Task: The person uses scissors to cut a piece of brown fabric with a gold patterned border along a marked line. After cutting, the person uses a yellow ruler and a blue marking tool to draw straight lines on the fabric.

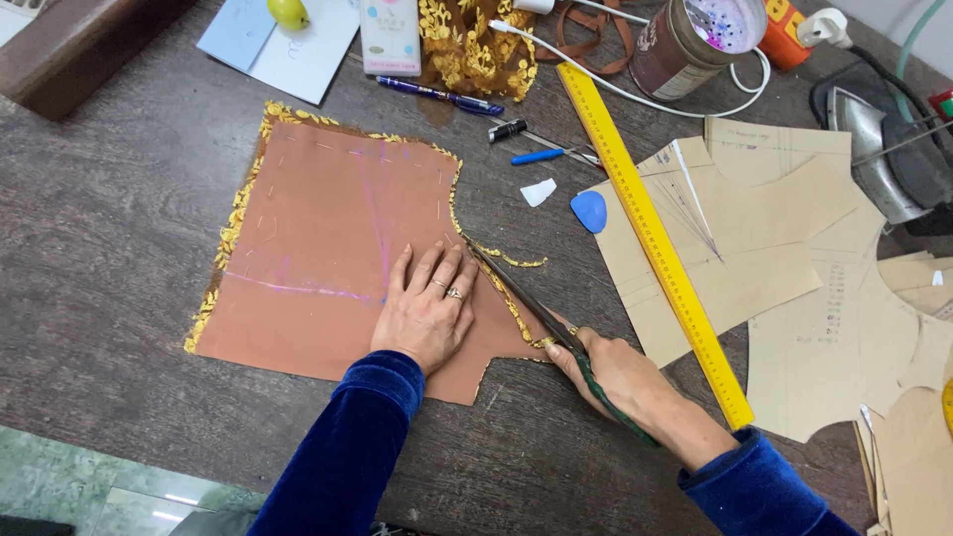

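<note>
Head view: my right hand (620, 372) grips scissors (516, 293), blades pointing up-left along the cloth (328, 248) edge; my left hand (427, 308) lies flat, open, on the cloth.

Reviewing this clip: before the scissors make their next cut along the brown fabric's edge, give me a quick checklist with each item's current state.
1. Left hand flat on the brown fabric: ok.
2. Right hand gripping the scissors: ok.
3. Blades lying along the fabric's gold-trimmed edge: ok.
4. Left fingers clear of the blades: not ok, they lie right beside them.
5. Yellow ruler away from the cutting line: ok.
6. Blades open or closed: cannot tell.
</note>
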